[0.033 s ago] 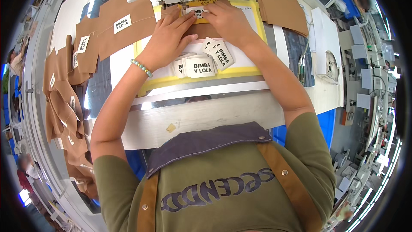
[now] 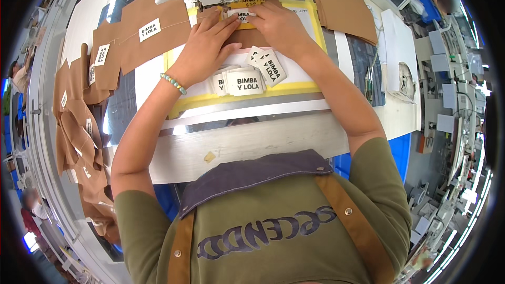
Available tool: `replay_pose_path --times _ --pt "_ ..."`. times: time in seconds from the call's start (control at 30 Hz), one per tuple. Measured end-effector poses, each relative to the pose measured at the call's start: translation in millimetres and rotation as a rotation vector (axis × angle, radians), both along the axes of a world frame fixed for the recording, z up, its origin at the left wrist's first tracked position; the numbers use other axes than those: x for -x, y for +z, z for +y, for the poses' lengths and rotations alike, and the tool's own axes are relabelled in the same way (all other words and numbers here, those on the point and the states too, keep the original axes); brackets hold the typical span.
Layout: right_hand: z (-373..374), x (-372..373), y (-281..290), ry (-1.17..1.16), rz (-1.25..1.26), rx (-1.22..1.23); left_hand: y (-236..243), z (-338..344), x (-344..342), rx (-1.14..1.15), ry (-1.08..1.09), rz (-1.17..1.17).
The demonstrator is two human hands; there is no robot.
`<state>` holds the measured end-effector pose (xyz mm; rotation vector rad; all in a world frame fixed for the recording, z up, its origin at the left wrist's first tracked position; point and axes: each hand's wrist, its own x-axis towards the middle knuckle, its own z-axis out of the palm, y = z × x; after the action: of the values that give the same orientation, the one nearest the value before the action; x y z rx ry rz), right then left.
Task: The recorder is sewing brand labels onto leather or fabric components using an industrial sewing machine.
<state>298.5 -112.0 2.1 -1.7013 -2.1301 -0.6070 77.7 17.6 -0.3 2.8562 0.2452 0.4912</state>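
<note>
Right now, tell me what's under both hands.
Left hand and right hand press a white label onto brown fabric in the yellow frame. Beneath the palms is hidden.

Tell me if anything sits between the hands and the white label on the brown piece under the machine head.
Nothing visible does. The left hand and right hand both already rest fingertips on the white label, pressing it on the brown piece. The loose label pile lies nearer the person, out of the way.
</note>
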Motion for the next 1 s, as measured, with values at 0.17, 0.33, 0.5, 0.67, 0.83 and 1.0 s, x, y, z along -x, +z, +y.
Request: replay_pose_path --times 0.17,0.33,0.5,0.67,0.83,1.0 --pt "-18 4 6 -0.059 0.088 0.131 -7 6 4 0.011 -0.005 -0.033" --pt "-18 6 4 -0.095 0.109 0.155 -10 26 -6 0.212 -0.054 -0.099" --pt "4 4 -7 0.06 0.121 0.168 -8 25 3 0.169 -0.066 -0.125" --pt "3 -1 -6 0.105 0.12 0.15 -2 27 16 0.176 0.081 -0.132" --pt "7 -3 0 0.045 0.122 0.299 -2 31 19 0.03 0.052 -0.044" --pt "10 -3 1 0.08 0.254 0.261 2 31 19 0.008 0.049 -0.022"
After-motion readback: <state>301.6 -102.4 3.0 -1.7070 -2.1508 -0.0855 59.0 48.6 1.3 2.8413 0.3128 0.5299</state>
